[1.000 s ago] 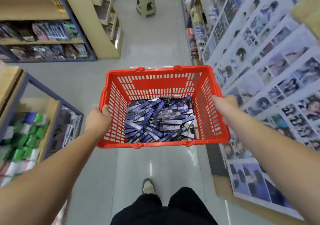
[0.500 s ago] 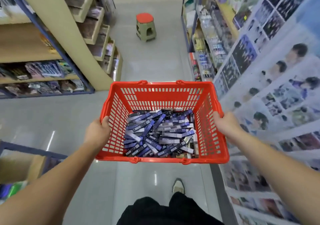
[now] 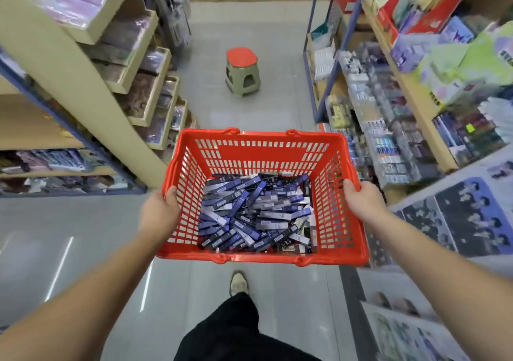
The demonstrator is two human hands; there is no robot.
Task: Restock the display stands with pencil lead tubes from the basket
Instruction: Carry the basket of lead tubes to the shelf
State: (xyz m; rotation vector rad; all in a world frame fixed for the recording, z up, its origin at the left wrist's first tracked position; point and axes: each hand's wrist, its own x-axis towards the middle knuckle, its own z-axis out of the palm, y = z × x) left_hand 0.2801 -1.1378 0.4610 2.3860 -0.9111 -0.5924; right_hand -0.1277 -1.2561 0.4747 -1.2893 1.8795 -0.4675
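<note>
I carry a red plastic basket [image 3: 263,155] in front of me at waist height. My left hand [image 3: 159,212] grips its left rim and my right hand [image 3: 363,201] grips its right rim. Several blue, purple and grey pencil lead tubes [image 3: 255,212] lie in a loose heap on the basket's bottom. Clear display stands [image 3: 388,138] with small stationery packs fill the shelves on the right, just beyond the basket.
The aisle floor [image 3: 249,27] runs ahead between shelf units on the left [image 3: 133,83] and right [image 3: 416,63]. A small stool with a red seat [image 3: 241,69] stands in the middle of the aisle. Printed photo sheets [image 3: 458,222] cover the near right. My foot [image 3: 238,283] shows below the basket.
I have walked forward along the aisle with the basket. The stool and the right-hand shelves are closer, and the view has tilted up. Both hands keep the same hold on the rims.
</note>
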